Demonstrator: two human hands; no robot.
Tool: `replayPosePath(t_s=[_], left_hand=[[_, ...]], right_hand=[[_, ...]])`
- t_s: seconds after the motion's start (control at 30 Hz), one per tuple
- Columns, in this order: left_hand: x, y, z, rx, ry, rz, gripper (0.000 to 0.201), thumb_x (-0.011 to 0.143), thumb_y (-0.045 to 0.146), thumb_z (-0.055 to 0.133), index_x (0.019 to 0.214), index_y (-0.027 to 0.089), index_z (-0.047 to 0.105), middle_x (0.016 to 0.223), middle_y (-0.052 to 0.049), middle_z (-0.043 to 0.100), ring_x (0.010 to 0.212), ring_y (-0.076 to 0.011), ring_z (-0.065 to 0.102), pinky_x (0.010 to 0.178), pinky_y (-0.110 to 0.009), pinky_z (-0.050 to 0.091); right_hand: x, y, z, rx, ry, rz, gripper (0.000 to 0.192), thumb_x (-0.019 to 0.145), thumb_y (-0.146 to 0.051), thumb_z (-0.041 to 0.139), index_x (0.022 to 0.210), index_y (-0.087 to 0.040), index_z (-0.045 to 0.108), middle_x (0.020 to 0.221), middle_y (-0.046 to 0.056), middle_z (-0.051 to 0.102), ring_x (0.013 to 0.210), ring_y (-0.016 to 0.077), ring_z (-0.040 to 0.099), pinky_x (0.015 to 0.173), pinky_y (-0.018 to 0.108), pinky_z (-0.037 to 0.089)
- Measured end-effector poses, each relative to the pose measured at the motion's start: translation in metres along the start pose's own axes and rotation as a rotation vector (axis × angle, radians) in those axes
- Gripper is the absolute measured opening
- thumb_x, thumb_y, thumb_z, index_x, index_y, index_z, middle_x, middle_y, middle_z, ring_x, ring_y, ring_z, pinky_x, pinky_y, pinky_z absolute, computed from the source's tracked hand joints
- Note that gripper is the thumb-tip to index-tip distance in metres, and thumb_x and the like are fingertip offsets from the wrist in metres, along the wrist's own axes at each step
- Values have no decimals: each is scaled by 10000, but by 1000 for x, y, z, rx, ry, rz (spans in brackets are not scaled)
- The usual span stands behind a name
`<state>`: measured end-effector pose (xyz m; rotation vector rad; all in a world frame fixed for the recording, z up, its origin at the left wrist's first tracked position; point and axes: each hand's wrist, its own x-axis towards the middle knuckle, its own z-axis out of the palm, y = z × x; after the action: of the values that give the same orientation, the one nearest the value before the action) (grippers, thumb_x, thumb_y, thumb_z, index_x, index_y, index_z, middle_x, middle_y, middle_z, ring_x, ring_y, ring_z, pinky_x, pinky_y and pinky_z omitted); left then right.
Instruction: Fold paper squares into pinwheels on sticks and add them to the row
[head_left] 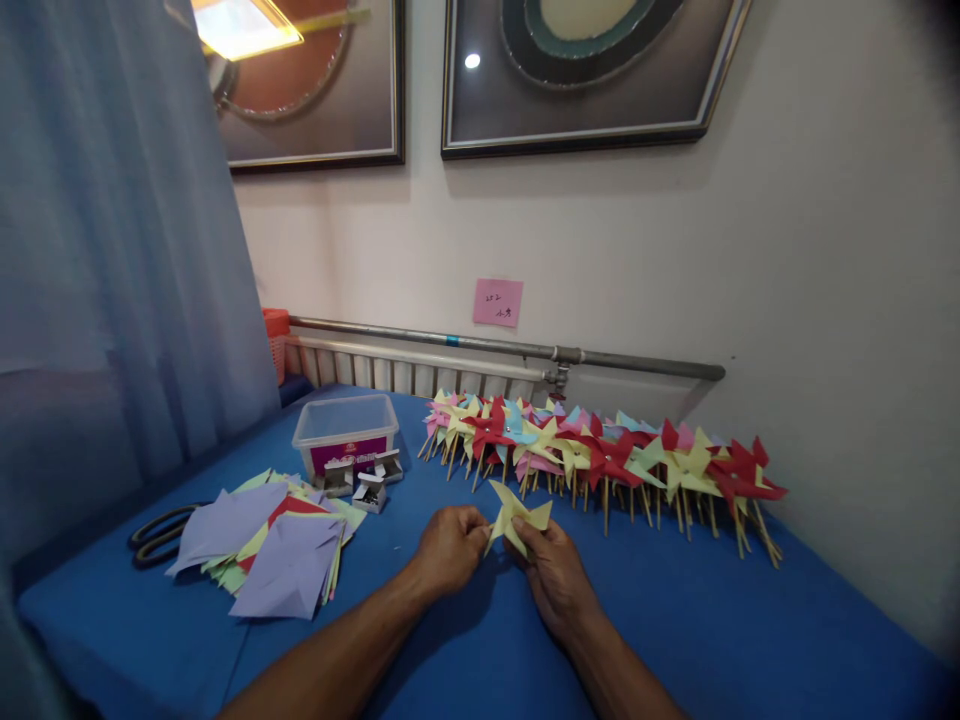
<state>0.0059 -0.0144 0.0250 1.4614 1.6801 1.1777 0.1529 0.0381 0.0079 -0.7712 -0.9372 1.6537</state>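
Note:
A yellow paper pinwheel head [516, 513] is held between both hands just above the blue table [675, 620]. My left hand [450, 548] pinches its left edge. My right hand [553, 575] grips it from below on the right. Behind the hands, a long row of finished pinwheels [600, 450] in red, yellow, pink and light blue lies on wooden sticks along the wall.
A stack of coloured paper squares [281, 545], purple on top, lies at the left with black-handled scissors [157, 533] beside it. A clear plastic tub [346, 430] and small open boxes of pins [367, 485] sit behind. A curtain [112, 250] hangs at the left.

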Motion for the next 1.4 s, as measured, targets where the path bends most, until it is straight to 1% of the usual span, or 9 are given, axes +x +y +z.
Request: replayPosePath(t_s=[0.17,0.27,0.37,0.53,0.8,0.97,1.13,1.27,1.4], left_hand=[[1,-3,1,-46,-18,7,170,819,247,550,701,165,640,611,11,574,585,-129,468,552,-239,303],[1,-2,0,-79,-37,-11,151,812,217,545,694,167,624,592,23,552,568,-124,449,544,-240,299],[1,-1,1,-92,-53,-30,160,822,231,551,694,166,621,576,31,537,557,-123,440,541,-241,299],[1,-2,3,-82,-30,-15,162,827,227,555,693,164,621,592,22,553,568,-125,454,549,-240,305],[1,-1,5,-57,-30,-8,151,823,223,534,709,168,615,611,19,558,579,-124,466,556,-240,310],[-1,1,6,-43,-15,-3,152,815,199,516,706,170,619,608,21,561,584,-128,481,572,-244,320],[-2,3,6,-60,-11,4,155,817,178,519,701,172,622,596,28,549,589,-131,470,583,-237,326],[-2,0,9,-73,-11,26,151,818,171,522,697,174,613,607,27,543,595,-128,460,579,-235,318],[-1,-4,12,-83,-16,36,154,828,205,516,709,172,608,611,27,525,592,-125,439,574,-236,314]], right_hand=[[0,1,-1,-5,-4,7,418,532,-389,956,823,-179,742,751,33,762,716,219,701,659,320,539],[1,2,-1,-1,-4,1,415,529,-393,956,811,-186,734,738,27,758,711,218,698,647,317,533],[1,3,-1,10,-1,-11,430,517,-394,962,819,-187,737,744,22,761,695,208,691,637,310,530],[3,5,-2,20,-7,-23,414,514,-386,965,798,-190,736,725,17,755,695,209,691,627,308,533],[5,7,-3,11,11,-34,402,546,-375,949,830,-200,724,792,23,766,731,214,702,636,309,541],[2,4,-2,13,31,-26,444,547,-373,948,894,-209,724,828,10,770,743,206,703,639,295,536],[0,2,-1,-4,12,-14,443,578,-396,934,919,-197,731,847,29,774,756,218,708,650,307,542],[1,3,-1,-1,37,-15,438,555,-388,943,887,-196,731,843,34,774,769,229,712,655,315,551],[1,2,-1,14,59,-21,413,547,-371,945,855,-203,727,814,20,766,770,224,710,671,318,563]])
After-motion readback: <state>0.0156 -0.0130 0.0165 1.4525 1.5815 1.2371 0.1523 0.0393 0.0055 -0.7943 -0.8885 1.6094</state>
